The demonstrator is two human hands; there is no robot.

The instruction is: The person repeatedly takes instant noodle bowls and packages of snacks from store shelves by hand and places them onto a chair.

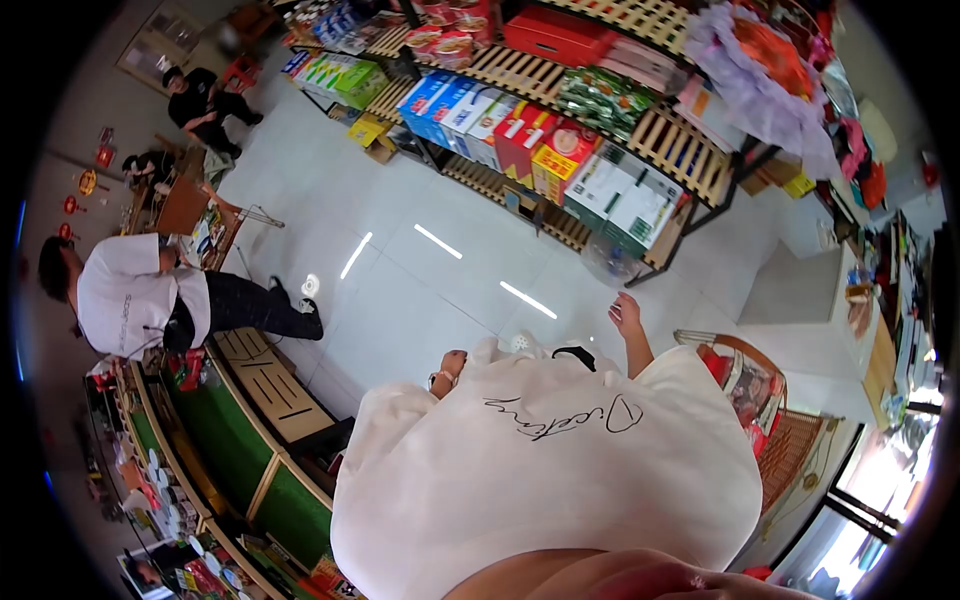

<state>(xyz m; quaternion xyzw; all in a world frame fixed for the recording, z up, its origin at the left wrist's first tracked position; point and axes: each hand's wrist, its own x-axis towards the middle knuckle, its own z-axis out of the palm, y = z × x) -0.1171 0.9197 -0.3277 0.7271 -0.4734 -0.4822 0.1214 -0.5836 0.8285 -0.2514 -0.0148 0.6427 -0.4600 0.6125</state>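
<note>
My left hand (453, 366) hangs low beside the front of my white shirt (540, 450), with a band at the wrist. Its fingers look curled in, and nothing shows in them. On the other side, my right hand (626, 314) is held out over the tiled floor (450, 270). Its fingers are loosely apart and it holds nothing. Nearest to it is a clear plastic container (610, 262) by the foot of the slatted shelf (672, 145); hand and container look apart.
Boxed goods (550, 160) fill the shelf ahead. A person in a white shirt (140, 300) stands at left by a green-lined counter (225, 430). Farther back, a person in black (205, 105) sits. A wicker chair (790, 450) and a white cabinet (800, 300) are at right.
</note>
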